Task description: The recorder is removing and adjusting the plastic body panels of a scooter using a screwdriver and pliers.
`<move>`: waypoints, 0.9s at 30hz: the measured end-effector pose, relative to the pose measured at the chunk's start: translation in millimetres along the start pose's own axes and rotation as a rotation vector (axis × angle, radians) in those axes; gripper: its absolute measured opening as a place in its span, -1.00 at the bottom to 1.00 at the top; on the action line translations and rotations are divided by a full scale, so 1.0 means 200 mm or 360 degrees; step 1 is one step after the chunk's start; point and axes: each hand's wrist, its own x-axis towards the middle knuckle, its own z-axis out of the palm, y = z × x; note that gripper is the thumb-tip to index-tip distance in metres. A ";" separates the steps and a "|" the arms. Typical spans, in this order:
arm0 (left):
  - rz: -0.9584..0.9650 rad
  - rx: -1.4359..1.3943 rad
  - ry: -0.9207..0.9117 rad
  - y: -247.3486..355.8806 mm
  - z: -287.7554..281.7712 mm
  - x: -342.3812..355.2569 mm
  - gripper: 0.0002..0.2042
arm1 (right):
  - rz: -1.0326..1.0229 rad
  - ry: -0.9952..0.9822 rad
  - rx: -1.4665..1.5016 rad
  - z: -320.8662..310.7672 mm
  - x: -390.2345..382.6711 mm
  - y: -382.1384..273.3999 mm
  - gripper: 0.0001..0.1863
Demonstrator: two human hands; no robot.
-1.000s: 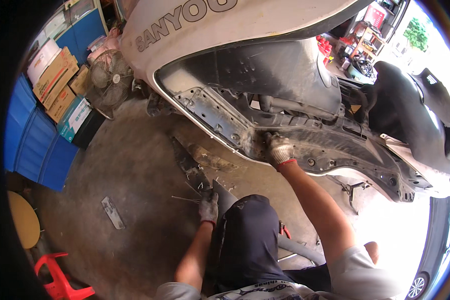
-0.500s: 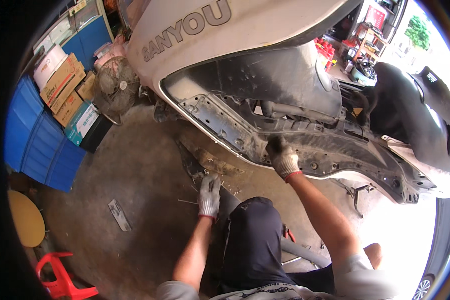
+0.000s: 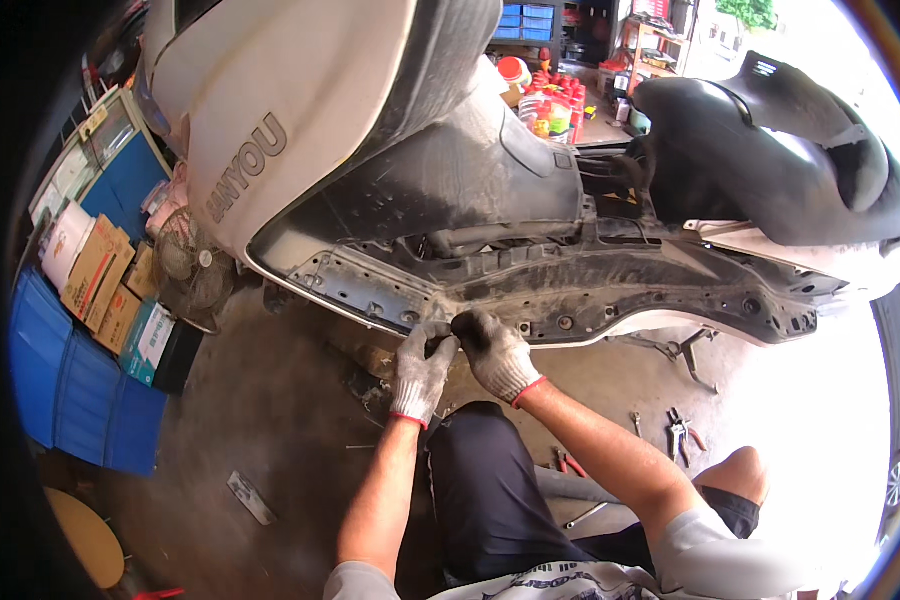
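My left hand [image 3: 423, 372], in a white knit work glove, is raised in front of the scooter's footboard edge. Its thumb and fingers are pinched together. My right hand [image 3: 494, 356], gloved too and blackened at the fingers, meets it fingertip to fingertip. Whatever lies between the fingers is too small or hidden to make out. Just beyond both hands runs the dirty footboard [image 3: 370, 300] of the scooter, with bare bolt holes along it. Its pale front panel [image 3: 300, 130] rises to the left, and the dark seat-side bodywork [image 3: 710, 170] is at the right.
Pliers [image 3: 678, 436] and a red-handled tool [image 3: 568, 463] lie on the floor to the right of my knee. A flat pale piece [image 3: 250, 498] lies at lower left. A fan [image 3: 185, 265], cartons [image 3: 95, 265] and blue bins [image 3: 90, 375] stand at the left.
My left hand has risen from low near the floor. My right hand has come away from the footboard leftward, and the two now meet. The view has shifted toward the right.
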 end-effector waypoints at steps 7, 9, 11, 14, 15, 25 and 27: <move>-0.0034 -0.0271 0.0143 0.02 0.11 0.00 -0.90 | -0.0079 0.0086 0.0153 -0.06 -0.10 0.00 -0.67; -0.0039 -0.0237 0.0152 0.00 0.12 0.01 -0.92 | -0.0070 0.0049 0.0081 -0.09 -0.10 0.00 -0.63; -0.0011 -0.0281 0.0192 0.01 0.13 0.00 -0.92 | -0.0097 0.0038 0.0109 -0.11 -0.11 0.01 -0.62; -0.0137 -0.0503 0.0224 0.06 0.13 0.02 -0.89 | -0.0145 0.0088 0.0268 -0.12 -0.13 0.12 -0.58; -0.0170 -0.0638 0.0286 0.05 0.11 0.04 -0.87 | -0.0250 0.0229 0.0294 -0.12 -0.12 0.18 -0.63; -0.0039 -0.0527 0.0777 -0.02 -0.06 0.35 -0.83 | 0.0119 0.0003 -0.0653 -0.33 0.02 0.72 -0.71; -0.0005 -0.0564 0.0826 -0.02 -0.05 0.44 -0.84 | 0.0212 -0.0046 -0.0657 -0.33 0.05 0.86 -0.70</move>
